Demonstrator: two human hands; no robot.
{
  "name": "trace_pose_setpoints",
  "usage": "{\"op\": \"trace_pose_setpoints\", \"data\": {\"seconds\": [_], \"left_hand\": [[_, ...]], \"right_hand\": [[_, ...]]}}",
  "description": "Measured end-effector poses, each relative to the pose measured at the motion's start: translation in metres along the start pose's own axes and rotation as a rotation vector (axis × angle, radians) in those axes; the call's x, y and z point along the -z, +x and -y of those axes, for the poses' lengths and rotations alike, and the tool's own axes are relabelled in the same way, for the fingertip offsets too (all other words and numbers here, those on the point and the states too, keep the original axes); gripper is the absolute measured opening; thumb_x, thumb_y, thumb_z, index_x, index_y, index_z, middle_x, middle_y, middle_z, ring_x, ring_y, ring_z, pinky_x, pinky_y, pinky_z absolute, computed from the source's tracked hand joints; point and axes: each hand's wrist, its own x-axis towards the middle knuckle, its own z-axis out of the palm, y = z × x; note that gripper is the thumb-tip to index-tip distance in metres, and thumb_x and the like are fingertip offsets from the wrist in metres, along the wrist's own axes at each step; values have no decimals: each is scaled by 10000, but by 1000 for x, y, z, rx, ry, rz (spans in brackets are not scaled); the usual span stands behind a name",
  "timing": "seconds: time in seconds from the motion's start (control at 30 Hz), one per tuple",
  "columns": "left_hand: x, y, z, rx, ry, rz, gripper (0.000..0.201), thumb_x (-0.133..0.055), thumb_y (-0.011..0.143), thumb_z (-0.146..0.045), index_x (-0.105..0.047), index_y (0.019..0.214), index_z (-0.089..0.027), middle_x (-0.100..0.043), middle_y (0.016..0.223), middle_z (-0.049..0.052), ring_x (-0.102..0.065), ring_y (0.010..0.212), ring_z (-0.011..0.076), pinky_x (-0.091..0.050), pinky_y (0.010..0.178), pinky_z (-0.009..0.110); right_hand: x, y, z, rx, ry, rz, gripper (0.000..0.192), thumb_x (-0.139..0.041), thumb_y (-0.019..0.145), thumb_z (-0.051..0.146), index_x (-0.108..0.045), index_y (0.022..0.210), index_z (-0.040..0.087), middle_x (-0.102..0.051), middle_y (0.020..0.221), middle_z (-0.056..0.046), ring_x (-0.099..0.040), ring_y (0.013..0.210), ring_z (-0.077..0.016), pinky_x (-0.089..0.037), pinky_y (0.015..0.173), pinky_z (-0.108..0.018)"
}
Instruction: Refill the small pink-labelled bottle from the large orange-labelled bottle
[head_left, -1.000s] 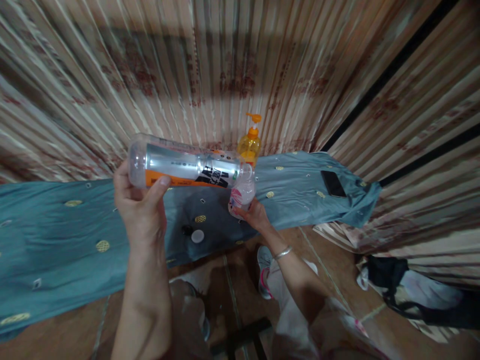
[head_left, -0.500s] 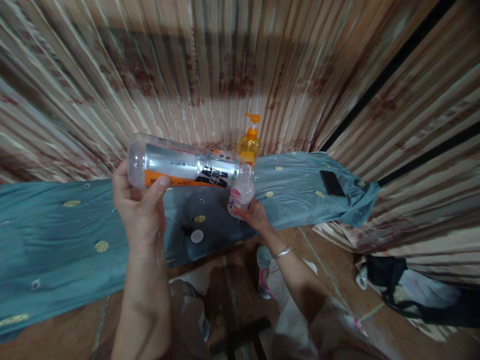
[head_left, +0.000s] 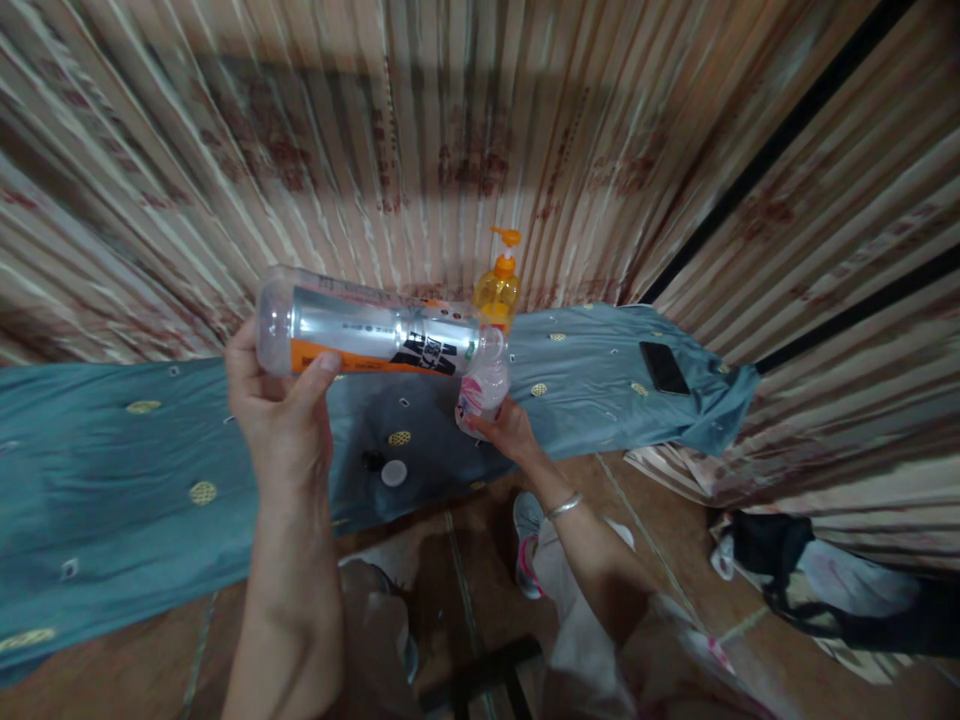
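My left hand (head_left: 281,405) is closed around the base end of a large clear plastic bottle (head_left: 360,325) with a silver, orange and black label. That bottle lies almost level in the air, its neck end pointing right. Its mouth meets the top of a smaller clear bottle (head_left: 487,380) with a pink pattern; whether liquid passes between them I cannot tell. Fingers of my right hand (head_left: 510,430) wrap the smaller bottle low down and keep it roughly upright, slightly tilted. Behind it stands a yellow pump bottle (head_left: 497,288) with an orange pump head.
A white cap (head_left: 394,473) and a small black cap (head_left: 372,460) lie on the teal cloth (head_left: 247,450) covering the long table. A black phone (head_left: 664,367) rests toward its right end. Pleated curtains (head_left: 315,170) hang behind. A dark bag (head_left: 847,590) sits on the floor at right.
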Motion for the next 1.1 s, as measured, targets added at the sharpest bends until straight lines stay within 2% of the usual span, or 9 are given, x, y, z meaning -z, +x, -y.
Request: {"op": "trace_pose_setpoints", "data": {"seconds": [0.27,0.47,0.67,0.87,1.0,1.1], "left_hand": [[-1,-1,-1,6,-7,-13,775,-1013,507,-523,-702,1197,-357,-707,1153,-9,-700,1099,242,-494,1160,600],[-2,-1,-3,6,10,-5,774,-1004,508,-547,-697,1195,-367,-710,1167,-11,-700,1095,242,-495,1161,606],[-6,-1,-6,3,-9,-9,724,-1004,541,-481,-702,1184,-341,-703,1160,2,-695,1101,243,-480,1170,618],[-5,0,-7,22,3,-23,774,-1015,477,-537,-706,1160,-343,-716,1145,-10,-701,1077,241,-499,1158,607],[-4,-1,-6,2,19,5,747,-998,517,-544,-705,1181,-366,-714,1138,-15,-704,1073,238,-500,1153,611],[-5,-2,-5,-9,4,-19,747,-1000,518,-543,-710,1184,-369,-716,1133,-13,-704,1086,242,-484,1163,619]], "right_hand": [[4,-1,3,-2,5,32,671,-892,827,352,-602,1381,109,-788,1266,-222,-764,1218,-378,-618,991,-455],[2,-1,-1,2,32,8,682,-909,804,360,-609,1382,158,-798,1260,-180,-771,1207,-345,-618,977,-409],[5,-2,5,-3,1,27,685,-907,824,347,-602,1393,118,-789,1275,-210,-770,1212,-355,-613,986,-409],[5,-2,5,-3,-12,9,662,-917,819,338,-624,1369,115,-802,1243,-201,-783,1188,-342,-625,963,-385],[4,-2,3,10,-13,5,639,-910,827,340,-628,1363,136,-807,1228,-197,-786,1180,-341,-627,957,-394],[3,-1,2,10,-25,13,640,-909,826,346,-618,1358,140,-804,1234,-194,-777,1203,-338,-619,970,-392]]}}
